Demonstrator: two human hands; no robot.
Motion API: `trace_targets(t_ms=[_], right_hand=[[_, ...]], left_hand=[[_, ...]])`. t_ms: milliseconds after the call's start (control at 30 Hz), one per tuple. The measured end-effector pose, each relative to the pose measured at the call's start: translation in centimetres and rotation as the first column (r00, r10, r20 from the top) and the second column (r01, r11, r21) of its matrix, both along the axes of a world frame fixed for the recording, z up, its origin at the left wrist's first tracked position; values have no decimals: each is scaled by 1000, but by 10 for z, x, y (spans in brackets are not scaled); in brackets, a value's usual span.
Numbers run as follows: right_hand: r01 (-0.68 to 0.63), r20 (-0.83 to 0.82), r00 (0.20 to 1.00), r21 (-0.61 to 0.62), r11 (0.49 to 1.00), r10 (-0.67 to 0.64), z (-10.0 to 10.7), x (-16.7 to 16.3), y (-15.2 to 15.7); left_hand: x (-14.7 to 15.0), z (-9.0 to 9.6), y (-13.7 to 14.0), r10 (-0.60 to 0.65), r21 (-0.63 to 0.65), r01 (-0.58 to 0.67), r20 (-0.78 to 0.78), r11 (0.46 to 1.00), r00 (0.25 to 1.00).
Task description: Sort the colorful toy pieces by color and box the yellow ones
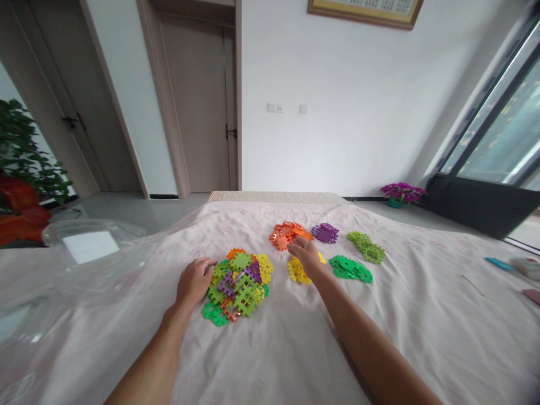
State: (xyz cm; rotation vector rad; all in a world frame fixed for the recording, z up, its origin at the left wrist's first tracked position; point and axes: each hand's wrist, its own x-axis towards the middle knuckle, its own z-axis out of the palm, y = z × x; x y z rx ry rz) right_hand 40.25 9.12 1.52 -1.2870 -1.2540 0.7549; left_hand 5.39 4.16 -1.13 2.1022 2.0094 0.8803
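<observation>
A mixed heap of flat plastic interlocking building pieces [242, 287] in green, purple, orange and yellow lies on the cloth. My left hand [194, 282] rests at the heap's left edge, its fingers loosely bent and nothing visible in them. Over a pile of yellow pieces [297, 272] reaches my right hand [307, 256], fingers stretched towards the pile of orange pieces [282, 236]; no piece shows in it. Part of the yellow pile is hidden under this hand. To its right are piles of purple [325, 233], dark green [350, 269] and light green pieces [366, 247].
Clear plastic containers [97, 270] stand on the left of the cloth-covered surface [291, 354]. At the far right lie a blue object [499, 264] and a whitish one [527, 267]. A thin stick [473, 285] lies nearer. Beyond are a wall, doors and potted plants.
</observation>
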Motion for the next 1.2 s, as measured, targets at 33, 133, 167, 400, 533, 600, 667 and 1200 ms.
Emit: trace_targets(t_ms=[33, 133, 167, 400, 533, 600, 667, 1200], right_hand=[[44, 94, 995, 16, 999, -46, 1, 0, -1], [27, 405, 913, 55, 998, -46, 5, -5, -8], [-30, 494, 869, 57, 998, -2, 7, -8, -11], [-427, 867, 453, 8, 904, 206, 13, -32, -38], [-472, 915, 339, -36, 881, 219, 9, -38, -42], [-458, 932, 304, -36, 888, 195, 7, -40, -43], [-434, 946, 282, -26, 900, 163, 5, -41, -45], [250, 708, 671, 66, 966, -221, 17, 31, -16]], left_hand=[[0, 0, 0, 2, 1, -2, 0, 1000, 1000], [0, 0, 1, 4, 2, -4, 3, 1000, 1000], [0, 0, 1, 4, 1, -4, 3, 1000, 1000], [0, 1, -1, -2, 7, 2, -3, 1000, 1000], [0, 1, -1, -5, 21, 5, -8, 1000, 1000], [0, 1, -1, -7, 24, 7, -2, 1000, 1000], [0, 1, -1, -6, 23, 6, 4, 1000, 1000], [1, 3, -1, 0, -5, 0, 28, 1000, 1000]])
